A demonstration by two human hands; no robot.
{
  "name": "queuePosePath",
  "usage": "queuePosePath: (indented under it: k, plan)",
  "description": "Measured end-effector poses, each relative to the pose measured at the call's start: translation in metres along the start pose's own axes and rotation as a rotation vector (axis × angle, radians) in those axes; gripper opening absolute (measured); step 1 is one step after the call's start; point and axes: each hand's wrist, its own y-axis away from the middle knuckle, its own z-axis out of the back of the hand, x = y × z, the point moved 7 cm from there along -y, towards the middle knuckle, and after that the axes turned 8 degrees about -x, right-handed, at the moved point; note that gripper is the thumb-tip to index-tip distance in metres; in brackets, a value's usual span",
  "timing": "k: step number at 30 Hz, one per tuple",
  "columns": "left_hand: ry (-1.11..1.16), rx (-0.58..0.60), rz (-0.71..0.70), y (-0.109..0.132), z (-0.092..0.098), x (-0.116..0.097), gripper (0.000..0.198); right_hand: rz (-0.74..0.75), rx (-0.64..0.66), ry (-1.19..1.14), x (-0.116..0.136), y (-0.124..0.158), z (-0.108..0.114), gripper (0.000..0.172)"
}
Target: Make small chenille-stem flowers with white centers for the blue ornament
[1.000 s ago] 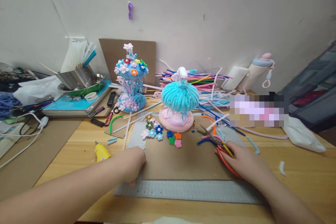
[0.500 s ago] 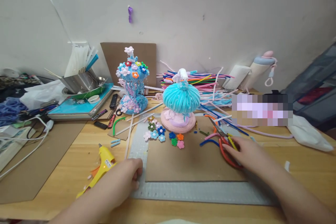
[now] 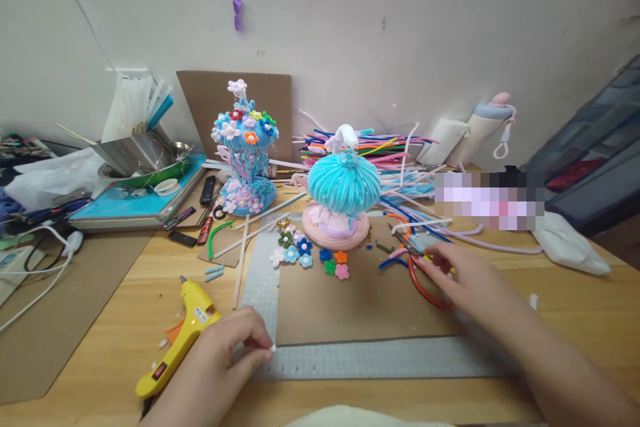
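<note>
My left hand (image 3: 235, 350) is closed in a pinch at the board's near left corner, with a small white piece (image 3: 273, 348) at its fingertips. At the right, my right hand (image 3: 455, 273) has its fingers closed around a yellow-handled tool (image 3: 453, 271), mostly hidden under them. Red-handled scissors (image 3: 425, 290) lie beneath that hand, blades pointing away. Between the hands stands a fuzzy turquoise dome (image 3: 343, 181) on a pink round base (image 3: 310, 235), topped by a white bent stem. Small fuzzy flowers (image 3: 305, 245) lie in front of it.
A yellow hot glue gun (image 3: 195, 310) lies beside my left forearm. Behind stand a flower-covered turquoise piece (image 3: 247, 140) and bundles of pipe cleaners (image 3: 360, 150). A cardboard sheet (image 3: 350, 313) rests on a grey cutting mat (image 3: 350, 360). A metal pot (image 3: 135, 153) stands far left.
My left hand has turned so its pinch and the white piece show. My right hand has moved slightly forward over the tools. The whole view has shifted a little.
</note>
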Motion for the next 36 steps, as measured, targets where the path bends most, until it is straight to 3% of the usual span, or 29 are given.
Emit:
queuePosePath:
  k: [3, 6, 8, 10, 15, 22, 29, 36]
  plan:
    - [0.099, -0.202, -0.296, 0.003, 0.008, -0.039, 0.013, 0.024, 0.227, -0.324, 0.057, 0.022, -0.005, 0.02]
    - [0.165, -0.403, -0.562, 0.007, 0.011, -0.076, 0.025, -0.045, 0.495, -0.762, 0.116, 0.049, -0.02, 0.007]
    - [0.206, -0.478, -0.65, 0.006, 0.009, -0.092, 0.028, -0.15, 0.643, -1.056, 0.143, 0.062, -0.033, 0.012]
    - [0.242, -0.503, -0.681, 0.002, 0.004, -0.099, 0.028, -0.273, 0.71, -1.304, 0.157, 0.067, -0.045, 0.019]
    - [0.182, -0.514, -0.689, -0.006, -0.007, -0.099, 0.028, -0.393, 0.643, -1.595, 0.157, 0.061, -0.056, 0.02]
    - [0.142, -0.472, -0.735, -0.007, -0.012, -0.102, 0.037, -0.55, 0.692, -1.655, 0.151, 0.06, -0.063, 0.018]
    - [0.342, -0.488, -0.413, -0.029, -0.007, -0.091, 0.024, -0.503, 0.689, -1.594, 0.146, 0.047, -0.055, 0.021]
    - [0.324, -0.454, -0.338, -0.039, -0.013, -0.087, 0.014, -0.532, 0.715, -1.603, 0.14, 0.043, -0.069, 0.024]
